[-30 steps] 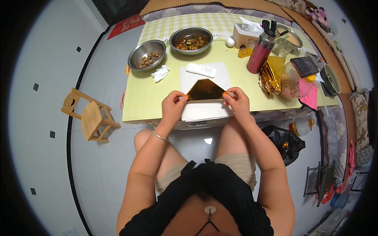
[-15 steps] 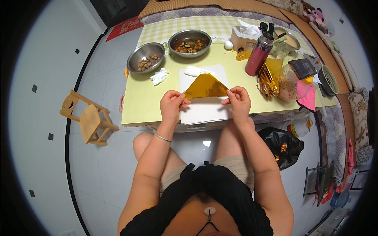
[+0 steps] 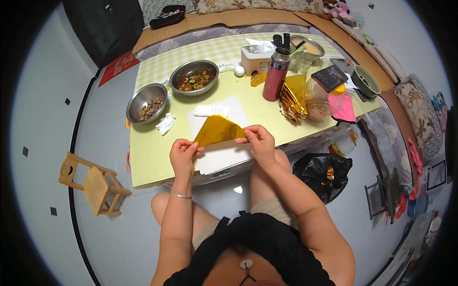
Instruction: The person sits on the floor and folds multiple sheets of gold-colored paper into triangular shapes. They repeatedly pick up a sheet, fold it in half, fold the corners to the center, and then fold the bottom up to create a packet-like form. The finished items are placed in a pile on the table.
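A sheet of shiny gold foil paper (image 3: 219, 131), folded to a peaked shape with a straight lower edge, is stretched between my hands. My left hand (image 3: 183, 155) pinches its left corner between thumb and fingers, and my right hand (image 3: 260, 142) grips the right corner the same way. Under the foil lies a white sheet or pad (image 3: 222, 159) at the table's near edge. A narrow white packet (image 3: 210, 110) rests on its far part. To the right, a stack of folded gold foil pieces (image 3: 293, 102) leans beside a maroon thermos flask (image 3: 275, 78).
Two metal bowls, one with nuts (image 3: 148, 114), one with cooked food (image 3: 194, 81), stand at the left near a crumpled tissue (image 3: 166, 124). A tissue box (image 3: 255, 62), an egg (image 3: 239, 70) and a phone (image 3: 329, 77) lie beyond. On the floor are a wooden chair (image 3: 98, 188) and black bag (image 3: 317, 183).
The whole view has turned, so the table sits further left and lower and more of the sofa shows. Both hands keep hold of the foil, which now slants slightly up to the right.
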`<action>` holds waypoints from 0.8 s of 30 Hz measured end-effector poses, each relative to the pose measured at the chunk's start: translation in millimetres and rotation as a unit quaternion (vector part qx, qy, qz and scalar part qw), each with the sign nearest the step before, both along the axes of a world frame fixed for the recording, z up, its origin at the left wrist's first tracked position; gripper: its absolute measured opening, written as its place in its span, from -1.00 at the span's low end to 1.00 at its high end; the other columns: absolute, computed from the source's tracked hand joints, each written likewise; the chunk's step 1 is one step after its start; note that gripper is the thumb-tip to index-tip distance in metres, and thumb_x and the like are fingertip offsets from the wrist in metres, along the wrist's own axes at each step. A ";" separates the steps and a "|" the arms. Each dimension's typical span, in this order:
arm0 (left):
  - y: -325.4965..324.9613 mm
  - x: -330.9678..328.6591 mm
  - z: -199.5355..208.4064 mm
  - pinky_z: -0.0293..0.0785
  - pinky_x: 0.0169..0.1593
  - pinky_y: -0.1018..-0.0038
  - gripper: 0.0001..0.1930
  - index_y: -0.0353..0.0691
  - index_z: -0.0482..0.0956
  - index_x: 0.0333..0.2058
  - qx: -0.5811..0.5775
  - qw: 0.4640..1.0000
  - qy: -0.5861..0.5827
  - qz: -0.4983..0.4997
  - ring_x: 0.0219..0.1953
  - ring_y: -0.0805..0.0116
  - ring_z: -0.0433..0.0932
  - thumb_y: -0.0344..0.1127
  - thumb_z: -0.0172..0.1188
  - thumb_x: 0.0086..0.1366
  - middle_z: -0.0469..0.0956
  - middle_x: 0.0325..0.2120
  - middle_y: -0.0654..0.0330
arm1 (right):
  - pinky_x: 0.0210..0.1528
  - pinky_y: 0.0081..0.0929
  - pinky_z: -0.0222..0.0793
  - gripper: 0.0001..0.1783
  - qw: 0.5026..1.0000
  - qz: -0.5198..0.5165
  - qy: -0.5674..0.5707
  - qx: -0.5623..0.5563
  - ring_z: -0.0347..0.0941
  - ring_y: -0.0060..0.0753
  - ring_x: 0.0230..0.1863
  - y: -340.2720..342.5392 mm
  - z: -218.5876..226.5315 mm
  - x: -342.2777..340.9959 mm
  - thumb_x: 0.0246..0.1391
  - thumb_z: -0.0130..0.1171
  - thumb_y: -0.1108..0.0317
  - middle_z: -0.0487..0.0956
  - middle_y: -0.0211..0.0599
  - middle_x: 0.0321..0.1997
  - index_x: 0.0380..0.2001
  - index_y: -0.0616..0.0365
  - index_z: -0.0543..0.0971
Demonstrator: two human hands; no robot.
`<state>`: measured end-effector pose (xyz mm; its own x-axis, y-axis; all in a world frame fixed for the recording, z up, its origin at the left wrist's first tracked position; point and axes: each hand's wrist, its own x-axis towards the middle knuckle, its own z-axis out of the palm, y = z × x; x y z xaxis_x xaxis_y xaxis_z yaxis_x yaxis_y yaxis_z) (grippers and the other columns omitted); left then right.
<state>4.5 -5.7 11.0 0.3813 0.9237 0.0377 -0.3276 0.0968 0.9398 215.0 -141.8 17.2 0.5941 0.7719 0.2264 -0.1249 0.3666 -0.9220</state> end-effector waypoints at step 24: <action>-9.0 -38.7 12.3 0.43 -0.32 0.64 -0.92 -0.31 0.62 -0.39 0.148 0.976 0.153 -0.039 -0.45 0.60 0.50 -0.52 0.38 0.20 0.61 -0.48 0.31 | -0.52 -0.65 0.43 -0.88 0.990 0.027 -0.107 -0.083 0.56 -0.61 -0.59 -19.4 27.0 0.2 0.18 0.20 0.52 0.60 -0.36 -0.54 -0.39 0.34 0.66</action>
